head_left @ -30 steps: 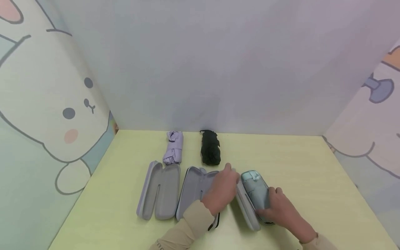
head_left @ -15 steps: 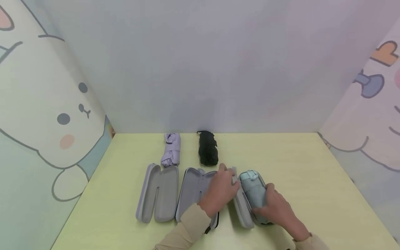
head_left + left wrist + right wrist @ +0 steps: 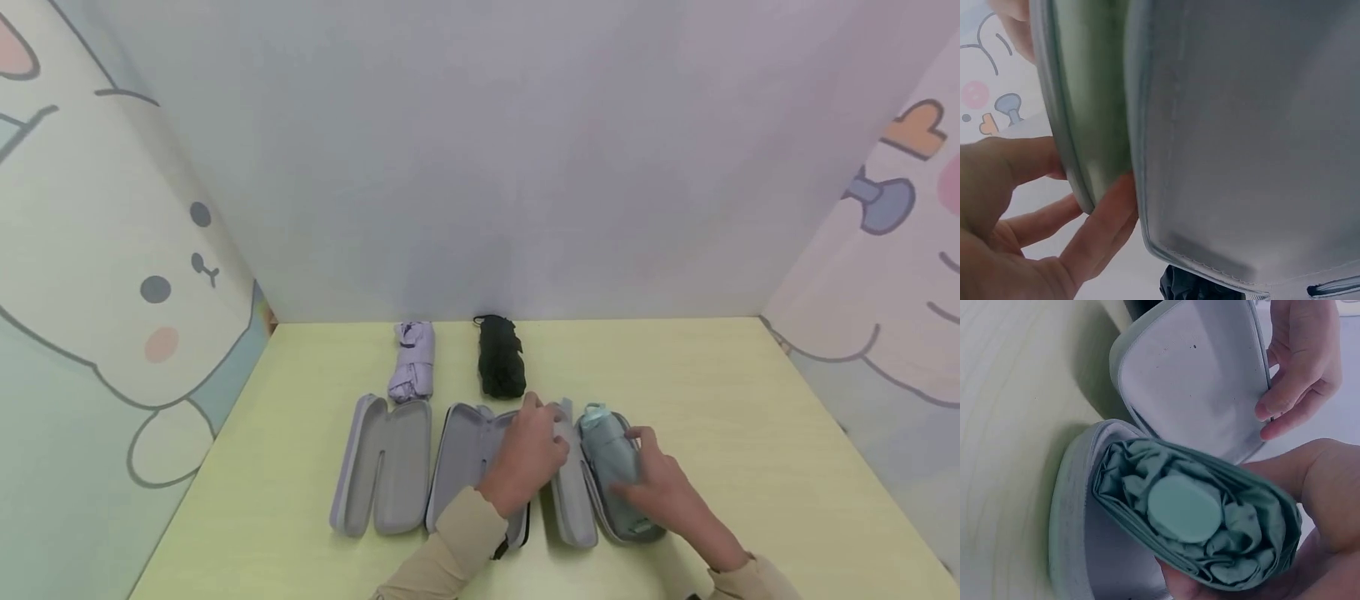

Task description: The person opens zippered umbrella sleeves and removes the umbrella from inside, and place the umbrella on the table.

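Observation:
A folded teal umbrella (image 3: 611, 454) lies at a tilt over the lower shell (image 3: 1066, 537) of a hard zip case. My right hand (image 3: 663, 492) grips it around its sides, thumb across the front. In the right wrist view its round pale-green end cap is visible, raised out of the shell. My left hand (image 3: 525, 454) holds the edge of the same case's raised lid (image 3: 573, 500), greyish inside. The left wrist view has its fingers (image 3: 1100, 228) curled at the lid's rim. Part of an open grey case (image 3: 459, 467) is hidden behind my left arm.
Another open case (image 3: 401, 479), lilac outside and grey inside, lies farther left. Behind the cases are a folded lilac umbrella (image 3: 414, 362) and a folded black umbrella (image 3: 501, 358). Printed walls stand around the pale yellow table (image 3: 750, 417).
The teal umbrella has risen out of its shell in my right hand, its near end tilting up. The lid has swung a little farther left with my left hand.

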A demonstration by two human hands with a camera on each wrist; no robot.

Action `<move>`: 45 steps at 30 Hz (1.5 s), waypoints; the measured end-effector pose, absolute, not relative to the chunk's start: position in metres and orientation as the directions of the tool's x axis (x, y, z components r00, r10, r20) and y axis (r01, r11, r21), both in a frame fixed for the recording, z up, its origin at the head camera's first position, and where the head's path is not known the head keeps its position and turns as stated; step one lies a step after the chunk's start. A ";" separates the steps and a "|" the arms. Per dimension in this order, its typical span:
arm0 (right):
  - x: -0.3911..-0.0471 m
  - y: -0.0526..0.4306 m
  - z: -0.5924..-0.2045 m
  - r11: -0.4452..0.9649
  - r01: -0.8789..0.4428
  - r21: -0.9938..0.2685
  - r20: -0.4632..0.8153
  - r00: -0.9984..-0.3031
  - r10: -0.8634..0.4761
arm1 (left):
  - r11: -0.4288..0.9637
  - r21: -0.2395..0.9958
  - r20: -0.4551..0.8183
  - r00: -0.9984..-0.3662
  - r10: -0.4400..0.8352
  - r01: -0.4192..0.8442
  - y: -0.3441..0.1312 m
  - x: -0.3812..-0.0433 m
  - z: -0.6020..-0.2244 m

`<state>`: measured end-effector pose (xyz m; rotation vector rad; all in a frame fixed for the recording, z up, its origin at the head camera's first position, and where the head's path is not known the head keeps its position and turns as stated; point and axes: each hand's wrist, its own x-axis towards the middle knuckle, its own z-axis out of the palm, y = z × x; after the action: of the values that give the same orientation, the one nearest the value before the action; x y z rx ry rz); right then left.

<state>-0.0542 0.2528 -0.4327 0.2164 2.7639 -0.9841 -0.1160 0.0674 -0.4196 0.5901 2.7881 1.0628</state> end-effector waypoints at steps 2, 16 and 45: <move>-0.054 0.255 -0.431 0.780 0.177 -0.600 -0.205 -0.977 0.063 | 0.678 0.661 0.050 -0.921 0.387 0.321 0.067 -0.116 -0.421; -0.073 0.272 -0.394 0.737 0.131 -0.662 -0.176 -0.984 0.018 | 0.734 0.609 0.024 -0.932 0.362 0.301 0.064 -0.118 -0.422; -0.229 0.285 -0.434 0.395 0.427 -0.814 -0.496 -0.864 -0.089 | 0.673 0.520 0.009 -0.791 0.612 0.526 0.054 -0.104 -0.411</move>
<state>-0.2289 0.2853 -0.4336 0.2886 2.1912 -1.4786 -0.1037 0.0544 -0.4114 0.9323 2.7189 0.7668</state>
